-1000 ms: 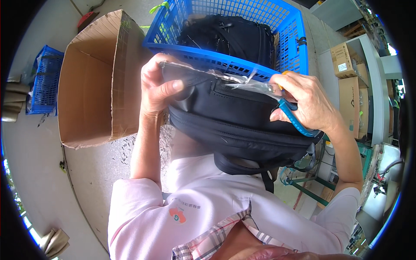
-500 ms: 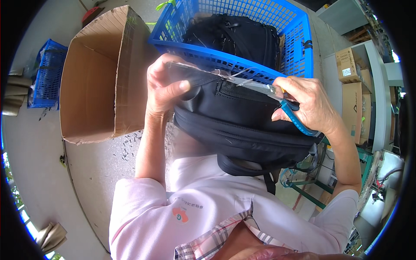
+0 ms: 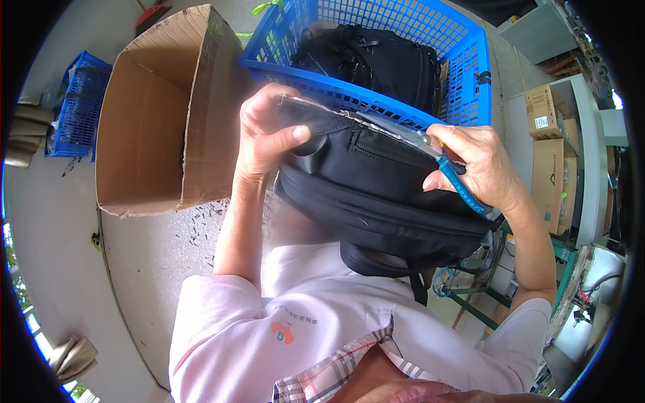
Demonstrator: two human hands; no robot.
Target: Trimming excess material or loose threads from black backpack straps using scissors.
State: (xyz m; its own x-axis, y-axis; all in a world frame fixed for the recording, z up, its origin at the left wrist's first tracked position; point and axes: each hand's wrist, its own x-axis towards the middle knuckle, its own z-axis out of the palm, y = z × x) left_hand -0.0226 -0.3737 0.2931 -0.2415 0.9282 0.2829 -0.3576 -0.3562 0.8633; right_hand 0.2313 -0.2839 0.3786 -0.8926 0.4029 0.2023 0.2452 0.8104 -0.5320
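Observation:
A black backpack (image 3: 383, 191) lies across my lap, its raw, light-frayed fabric edge raised along the far side. Thumb and fingers of my left hand (image 3: 265, 134) pinch the left end of that edge. Closed around the blue handles of a pair of scissors (image 3: 460, 185) is my right hand (image 3: 480, 161). The blades point left and lie along the frayed edge, close together. Part of the blades blends with the pale fabric, so their tips are hard to make out.
Beyond the backpack stands a blue plastic basket (image 3: 478, 101) holding another black bag (image 3: 376, 64). An open cardboard box (image 3: 218, 127) is at the left, with dark scraps (image 3: 201, 225) on the floor beside it. Shelving with cartons (image 3: 547, 174) stands at the right.
The scissor blades, apart before, have come together along the fabric edge. A loose pale strip by them no longer shows. Both hands keep their grips; the whole view has shifted slightly.

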